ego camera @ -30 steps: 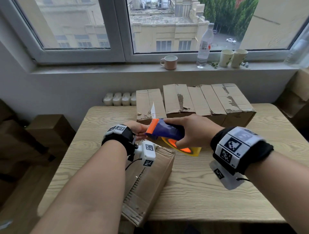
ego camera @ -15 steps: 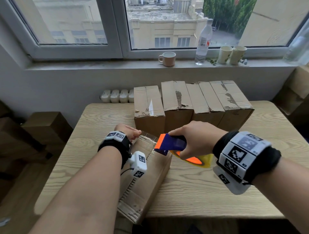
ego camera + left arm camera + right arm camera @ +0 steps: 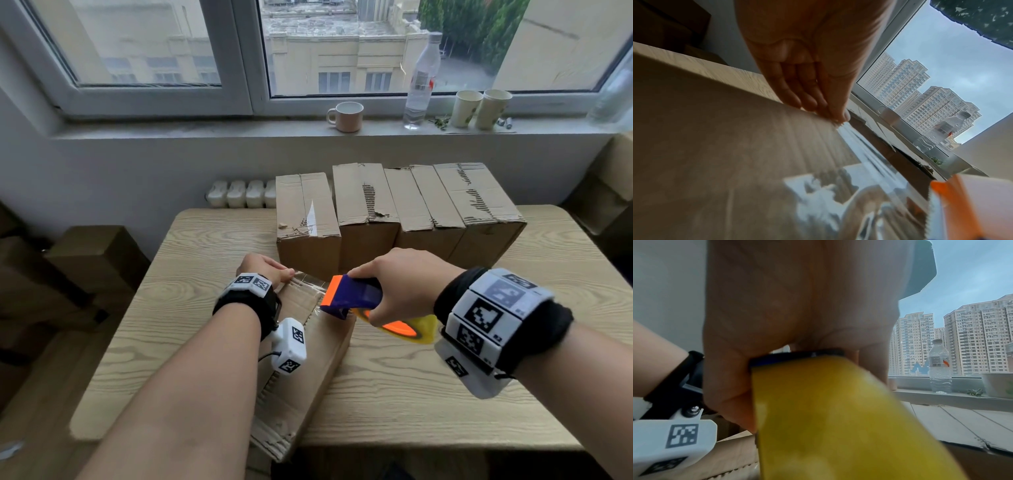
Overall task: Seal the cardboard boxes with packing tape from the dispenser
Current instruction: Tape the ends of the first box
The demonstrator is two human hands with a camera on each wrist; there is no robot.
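A long cardboard box (image 3: 308, 363) lies on the wooden table (image 3: 445, 394) and points away from me. At its far end my left hand (image 3: 265, 269) pinches the end of the clear tape (image 3: 308, 282), its straight fingers (image 3: 797, 97) meeting the thumb at the box edge (image 3: 735, 129). My right hand (image 3: 400, 284) grips the purple and orange tape dispenser (image 3: 352, 296) over the box top, a short way nearer me. The yellow roll (image 3: 828, 418) fills the right wrist view. Crinkled tape (image 3: 859, 154) stretches from my left fingertips to the orange blade guard (image 3: 962, 203).
Several closed cardboard boxes (image 3: 394, 205) stand in a row at the back of the table. On the windowsill are a mug (image 3: 346, 116), a water bottle (image 3: 419, 82) and two paper cups (image 3: 479, 108). More cartons sit on the floor at left (image 3: 96, 260) and at right (image 3: 613, 192).
My left hand carried the tape end from the dispenser to the box's far end and stays there. The dispenser came down and back toward me, drawing tape out along the top.
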